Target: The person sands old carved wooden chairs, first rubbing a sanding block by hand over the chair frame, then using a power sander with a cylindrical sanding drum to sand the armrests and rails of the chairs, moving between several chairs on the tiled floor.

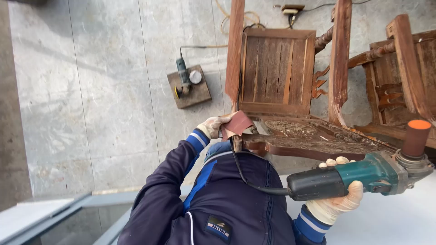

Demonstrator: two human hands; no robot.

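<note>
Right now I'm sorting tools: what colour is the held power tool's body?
Teal power tool body with black handle; head view.

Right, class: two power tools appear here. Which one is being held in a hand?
The teal and black grinder with the orange-capped sanding drum, gripped in the gloved right hand. The other small teal grinder lies untouched on a wooden board on the floor.

My left palm [210,127] is hidden behind the folded sandpaper [236,123], so finger positions there can't be told. My right hand [338,199] wraps the teal sander [363,177]; its far side and trigger are hidden. A second chair [404,72] is cut off by the right edge. The small grinder [183,77] on the wooden block [188,90] is too small to detail. The first chair's [277,72] top runs past the upper edge.
</note>
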